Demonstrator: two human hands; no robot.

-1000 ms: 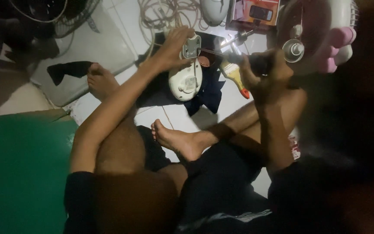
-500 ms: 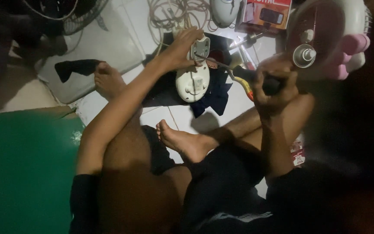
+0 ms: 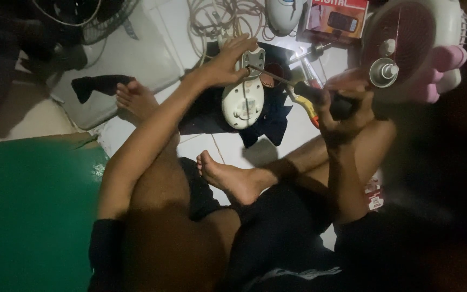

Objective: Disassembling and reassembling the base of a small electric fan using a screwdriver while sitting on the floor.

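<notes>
— Right hand (image 3: 337,108) first: what have I got there?

— Clenched round the dark handle of a screwdriver (image 3: 304,92), right of the frame's middle. Its thin metal shaft runs up and to the left, and the tip meets the upper part of the white iron (image 3: 242,97).

— And my left hand (image 3: 227,64)?

— Upper middle of the frame, arm stretched out from the lower left. It grasps the top end of the white iron, fingers spread over its far edge, thumb side toward the shaft. I'd call that a steadying grip rather than a tight fist.

— Where does the iron sit?

— Just above centre, lying with its pale underside up on a dark cloth (image 3: 268,121) spread over the white tiled floor (image 3: 152,59). It points roughly up and down the frame.

— What lies around it?

— A yellow-handled tool (image 3: 308,111) rests on the floor just beside the cloth, under my right hand. A coil of pale cable (image 3: 212,19) sits at the top, left of a second white appliance (image 3: 283,13). A red box (image 3: 335,19) is at the top, right of that. A small white and pink fan (image 3: 417,48) fills the upper right corner. A green surface (image 3: 28,211) takes up the lower left.

— My legs?

— Crossed; one bare foot (image 3: 228,176) lies at centre, the other foot (image 3: 136,97) points to the upper left, near a dark rag (image 3: 101,84).
</notes>
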